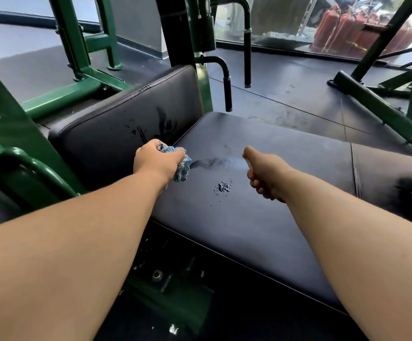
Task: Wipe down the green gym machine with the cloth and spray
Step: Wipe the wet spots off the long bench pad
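Note:
The green gym machine (59,94) has a dark padded seat (261,205) and a dark back pad (126,116). My left hand (157,162) is closed around a bunched blue cloth (182,166), pressed on the seat where it meets the back pad. A wet streak runs right from the cloth. My right hand (265,174) hovers over the seat, fist closed on a small spray bottle (249,165) almost wholly hidden by my fingers. Droplets (223,187) lie on the seat between my hands, and wet splashes mark the back pad.
Green frame bars (15,166) stand close on the left. Two black-gripped handles (228,92) hang behind the seat. Another green machine's base (377,107) crosses the dark rubber floor (286,82) at right. A glass wall (323,25) is at the back.

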Demonstrator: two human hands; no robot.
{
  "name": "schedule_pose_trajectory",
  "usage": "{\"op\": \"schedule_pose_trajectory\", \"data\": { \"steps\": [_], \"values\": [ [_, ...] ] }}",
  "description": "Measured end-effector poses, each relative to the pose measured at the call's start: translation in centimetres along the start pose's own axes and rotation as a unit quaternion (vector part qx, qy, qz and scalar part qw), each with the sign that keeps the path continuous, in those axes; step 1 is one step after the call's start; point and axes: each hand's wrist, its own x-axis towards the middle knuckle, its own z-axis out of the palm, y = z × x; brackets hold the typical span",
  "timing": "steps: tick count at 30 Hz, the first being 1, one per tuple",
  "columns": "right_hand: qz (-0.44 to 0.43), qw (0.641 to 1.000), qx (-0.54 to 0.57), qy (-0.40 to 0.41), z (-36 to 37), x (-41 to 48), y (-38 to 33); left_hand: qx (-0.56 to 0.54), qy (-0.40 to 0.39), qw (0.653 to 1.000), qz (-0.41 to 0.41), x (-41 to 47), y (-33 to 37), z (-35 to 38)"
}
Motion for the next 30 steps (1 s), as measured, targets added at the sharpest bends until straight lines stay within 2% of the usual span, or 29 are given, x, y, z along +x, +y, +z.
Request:
{"op": "schedule_pose_trajectory", "data": {
  "steps": [4, 9, 13, 17, 21, 23, 30],
  "values": [
    [0.011, 1.0, 0.0, -0.014, 0.2, 0.1, 0.6, -0.005, 0.01, 1.0, 0.003, 0.3, 0.2, 0.0],
    [-0.042, 0.999, -0.004, 0.025, -0.7, -0.4, 0.2, -0.004, 0.027, 1.0, -0.003, 0.3, 0.5, 0.4],
    [-0.027, 0.996, -0.059, -0.064, 0.0, -0.8, 0.0, -0.007, 0.047, 0.999, -0.001, 0.3, 0.8, 0.6],
    [-0.071, 0.989, -0.097, -0.085, 1.3, -1.3, 0.2, -0.007, 0.058, 0.998, -0.001, 0.4, 0.8, 0.1],
    [-0.062, 0.972, -0.175, -0.145, 2.4, -1.8, 1.1, 0.0, 0.075, 0.997, -0.002, 0.5, 0.3, -0.8],
    [-0.084, 0.976, -0.168, -0.112, 2.5, -1.9, 1.0, 0.002, 0.082, 0.997, -0.001, 0.6, 0.3, -1.3],
    [-0.109, 0.994, -0.006, 0.025, 0.9, -0.7, -2.0, -0.001, 0.085, 0.996, -0.007, 0.1, 0.3, -2.0]
  ]
}}
